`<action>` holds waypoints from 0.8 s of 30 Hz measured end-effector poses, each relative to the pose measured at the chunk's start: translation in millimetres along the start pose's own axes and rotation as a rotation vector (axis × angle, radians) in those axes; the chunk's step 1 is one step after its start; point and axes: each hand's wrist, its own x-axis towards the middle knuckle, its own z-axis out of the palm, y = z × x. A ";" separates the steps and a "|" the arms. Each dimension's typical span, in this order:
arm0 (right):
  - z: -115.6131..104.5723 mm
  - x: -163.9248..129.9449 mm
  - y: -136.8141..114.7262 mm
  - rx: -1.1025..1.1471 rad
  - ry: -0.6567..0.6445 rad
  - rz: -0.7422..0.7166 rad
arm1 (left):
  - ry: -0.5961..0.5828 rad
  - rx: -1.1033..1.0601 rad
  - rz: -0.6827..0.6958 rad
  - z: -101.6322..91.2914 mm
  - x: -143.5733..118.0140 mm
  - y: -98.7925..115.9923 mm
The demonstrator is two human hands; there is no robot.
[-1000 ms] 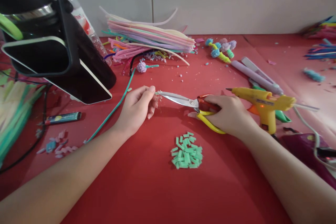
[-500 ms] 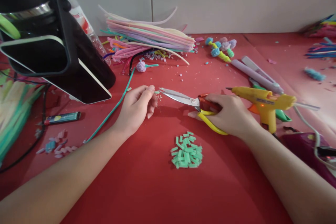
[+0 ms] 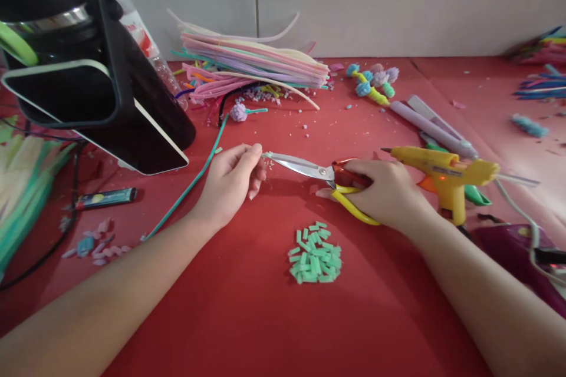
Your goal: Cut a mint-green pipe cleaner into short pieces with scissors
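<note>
A red-covered worktop [image 3: 247,318] spreads beneath a person's two bare arms, its surface strewn with craft material kept within arm's reach. At far left a black stand holding a dark-screened tablet [image 3: 110,112] tilts toward the person, angled as if for viewing while seated. Behind the hands lies a loose stack of long pastel chenille stems [image 3: 252,62], laid flat against the white wall where single lengths can be drawn off. To the right, a yellow hot-glue gun [image 3: 442,174] rests propped on its stand with the nozzle clear of the cloth, its cord trailing off the right edge; a lilac hair straightener [image 3: 431,123] lies just behind it.

The right hand [image 3: 384,194] has its fingers through the handles of red-and-yellow-handled steel scissors [image 3: 322,174], blades pointing left and brought almost together at the tip. The left hand [image 3: 230,182] pinches the end of a long teal chenille stem [image 3: 190,185] between thumb and forefinger, the grip tight, presenting a short stub to the blade tips while the rest trails back across the worktop toward the left forearm. Directly below the scissors sits a small heap of short mint-green stem cuttings [image 3: 315,260], gathered in one spot between the two forearms. A dark lighter [image 3: 106,198] lies apart at left, near a scatter of pastel scraps [image 3: 91,244].
</note>
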 end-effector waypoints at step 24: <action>0.4 -2.7 1.8 0.033 0.031 -0.014 | -0.022 -0.020 -0.012 -1.3 -1.1 3.0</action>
